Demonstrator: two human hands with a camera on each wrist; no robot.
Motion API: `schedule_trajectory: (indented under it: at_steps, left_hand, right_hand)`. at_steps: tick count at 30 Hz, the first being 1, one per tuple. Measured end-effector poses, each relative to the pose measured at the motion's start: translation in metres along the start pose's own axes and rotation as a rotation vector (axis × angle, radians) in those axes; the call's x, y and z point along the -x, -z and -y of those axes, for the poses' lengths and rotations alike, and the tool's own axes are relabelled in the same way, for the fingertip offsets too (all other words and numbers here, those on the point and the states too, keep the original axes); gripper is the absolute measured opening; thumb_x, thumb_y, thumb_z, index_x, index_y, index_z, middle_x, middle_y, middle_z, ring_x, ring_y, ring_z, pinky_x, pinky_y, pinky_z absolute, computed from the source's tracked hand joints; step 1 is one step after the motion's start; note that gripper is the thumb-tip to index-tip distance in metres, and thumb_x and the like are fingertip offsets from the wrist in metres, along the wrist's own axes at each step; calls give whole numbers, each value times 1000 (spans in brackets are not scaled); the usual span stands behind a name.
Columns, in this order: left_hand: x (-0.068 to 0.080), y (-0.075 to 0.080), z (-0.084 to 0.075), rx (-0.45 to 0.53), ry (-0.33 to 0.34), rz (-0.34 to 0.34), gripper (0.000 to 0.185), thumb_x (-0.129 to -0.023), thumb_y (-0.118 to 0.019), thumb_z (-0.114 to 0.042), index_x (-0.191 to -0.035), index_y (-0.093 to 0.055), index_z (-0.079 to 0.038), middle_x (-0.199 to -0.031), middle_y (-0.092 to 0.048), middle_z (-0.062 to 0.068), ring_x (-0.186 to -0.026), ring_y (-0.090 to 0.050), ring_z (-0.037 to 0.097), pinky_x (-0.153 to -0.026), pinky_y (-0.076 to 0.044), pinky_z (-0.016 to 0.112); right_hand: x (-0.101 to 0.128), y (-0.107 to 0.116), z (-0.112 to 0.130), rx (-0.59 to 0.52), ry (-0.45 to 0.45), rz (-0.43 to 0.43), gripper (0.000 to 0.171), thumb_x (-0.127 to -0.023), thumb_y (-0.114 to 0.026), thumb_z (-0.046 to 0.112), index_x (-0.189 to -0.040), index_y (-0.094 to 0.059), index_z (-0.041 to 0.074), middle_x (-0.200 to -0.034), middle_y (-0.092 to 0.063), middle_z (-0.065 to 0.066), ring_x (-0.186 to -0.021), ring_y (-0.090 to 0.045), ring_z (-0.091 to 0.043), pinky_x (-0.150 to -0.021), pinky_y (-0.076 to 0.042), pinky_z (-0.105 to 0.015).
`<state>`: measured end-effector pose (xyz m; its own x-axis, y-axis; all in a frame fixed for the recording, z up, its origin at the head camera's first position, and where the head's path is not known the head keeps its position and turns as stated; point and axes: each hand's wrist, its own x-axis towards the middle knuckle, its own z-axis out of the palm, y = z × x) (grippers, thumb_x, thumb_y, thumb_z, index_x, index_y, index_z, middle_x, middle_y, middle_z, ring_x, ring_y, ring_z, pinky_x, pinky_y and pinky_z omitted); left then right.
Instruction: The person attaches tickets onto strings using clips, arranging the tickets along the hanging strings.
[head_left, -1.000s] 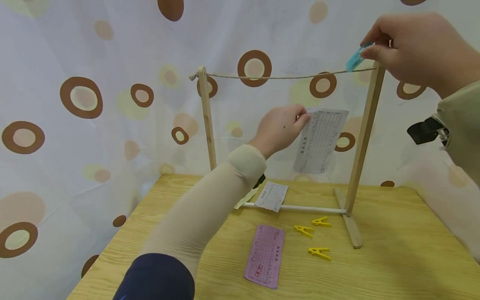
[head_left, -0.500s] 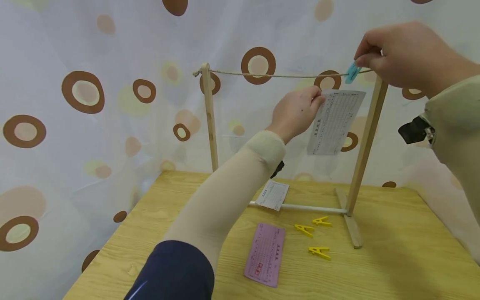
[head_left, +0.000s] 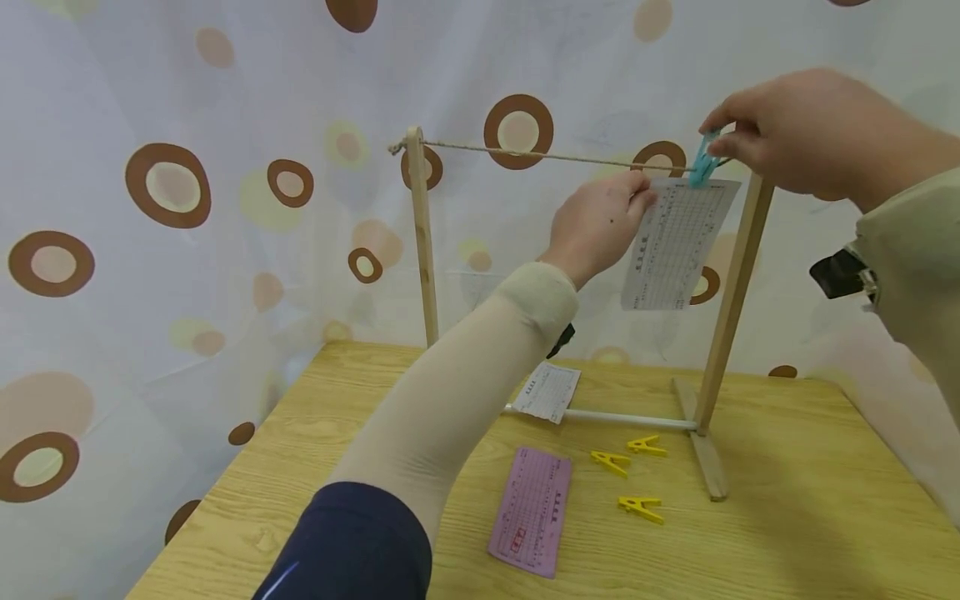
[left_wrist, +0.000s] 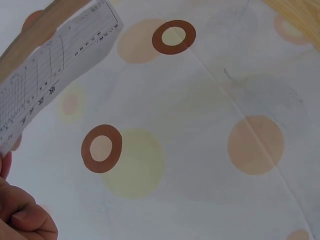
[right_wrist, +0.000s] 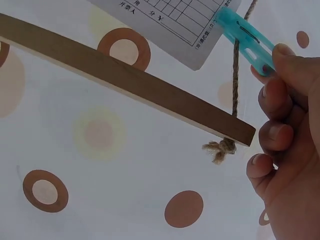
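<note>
My left hand [head_left: 600, 221] pinches the upper left corner of a white printed form [head_left: 675, 250], which hangs down just below the rope [head_left: 555, 157]. In the left wrist view the curled fingers [left_wrist: 25, 212] show at the lower left beside the paper. My right hand [head_left: 817, 133] pinches a light blue clothespin [head_left: 703, 162] by its upper end. The clothespin sits across the rope near the right post, its lower tips overlapping the form's top edge. In the right wrist view, the clothespin [right_wrist: 245, 40] reaches from thumb and finger over the rope to the paper's edge.
The rope runs between two wooden posts [head_left: 738, 292] joined below by a white rod [head_left: 630, 419]. Several yellow clothespins [head_left: 640, 507] and a pink form [head_left: 530, 511] lie on the wooden table [head_left: 810, 517]. Another white slip [head_left: 549, 392] rests over the rod.
My left hand has raised the white form up and right to the rope. My right hand has lowered the blue clothespin onto the rope at the form's top edge, and the rope now dips there.
</note>
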<state>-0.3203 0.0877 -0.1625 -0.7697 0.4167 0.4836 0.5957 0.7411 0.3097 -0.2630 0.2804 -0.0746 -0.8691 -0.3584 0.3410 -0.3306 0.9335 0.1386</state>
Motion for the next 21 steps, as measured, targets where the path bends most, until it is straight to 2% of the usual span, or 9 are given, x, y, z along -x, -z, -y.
schedule_trajectory:
  at_steps: [4,7,11,15,18,21]
  left_hand:
    - [2,-1,1,16,-10,6,24,-109,-45,-38,-118,-63,-26,-97,-63,-13,-83,-57,4,-67,-43,23]
    - [4,-1,2,33,-8,7,25,-109,-43,-39,-120,-62,-26,-95,-62,-12,-81,-56,5,-65,-42,24]
    - [4,-1,2,67,13,11,24,-109,-44,-40,-118,-61,-26,-99,-64,-13,-80,-57,7,-64,-43,25]
    - [6,0,5,115,34,34,25,-107,-47,-44,-121,-59,-27,-105,-64,-13,-83,-57,8,-67,-45,25]
    - [9,-1,10,132,29,48,30,-106,-48,-46,-127,-57,-26,-102,-63,-11,-83,-57,8,-68,-46,24]
    - [15,-3,19,123,13,60,35,-106,-47,-46,-132,-55,-25,-97,-61,-8,-83,-57,8,-69,-46,24]
  right_hand:
    - [0,0,3,58,25,-2,47,-108,-50,24,-147,-47,-3,-73,-56,-11,-57,-46,-25,-53,-39,-40]
    - [2,-1,6,78,55,-47,51,-107,-52,23,-150,-43,-2,-65,-50,-7,-58,-45,-24,-55,-37,-40]
    - [6,-3,8,90,76,-112,55,-105,-56,21,-152,-39,-2,-71,-53,-9,-61,-46,-26,-56,-39,-42]
    - [12,-6,8,84,88,-167,55,-102,-58,18,-150,-42,-3,-74,-53,-11,-63,-46,-27,-59,-39,-43]
    - [18,-9,6,69,99,-210,53,-101,-59,17,-148,-45,-3,-70,-50,-8,-60,-43,-25,-58,-36,-42]
    - [24,-11,4,54,94,-253,51,-101,-59,17,-147,-48,-3,-74,-53,-10,-61,-42,-26,-60,-37,-43]
